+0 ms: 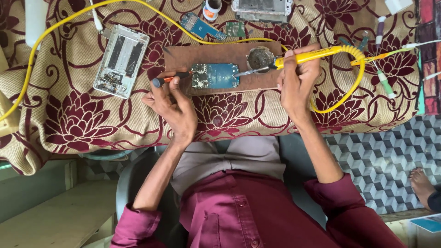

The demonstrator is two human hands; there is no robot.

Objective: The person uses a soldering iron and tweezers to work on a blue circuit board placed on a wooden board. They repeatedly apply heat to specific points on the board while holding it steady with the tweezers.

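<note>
Right hand (297,80): closing tight around the yellow soldering iron (307,56), fingers wrapped round the handle, tip pointing toward nine o'clock and touching, or very nearly touching, the right edge of the blue circuit board (215,76).
Left hand (173,102): pinching a small screwdriver with an orange shaft and dark cap (169,79) between thumb and fingers, its point lying against the board's left edge; the other fingers are curling loosely.
Circuit board: lying flat at the middle of the brown work board (183,55), between the two hands.
Solder tin (260,59): sitting at one o'clock from the circuit board, just beside the iron's tip.
Doing it well: I judge the left tool ought to be pinning the board still while the iron is touching only the one joint; bracing the right wrist on the patterned cloth (82,119) would be steadying the tip. Keeping the yellow cord (59,27) slack is sparing the hand any tug.
Count, hands: two, both the person's own; a bare foot (420,181) is showing at four o'clock on the tiled floor.
Count, loose boards: three — the blue one in work, plus a blue strip (201,26) and a small green piece (235,29) at twelve o'clock.
Count, phone frames: two — one silver shell (121,60) at ten o'clock, one (262,9) at the top edge.
Count, solder reel (212,9): one.
</note>
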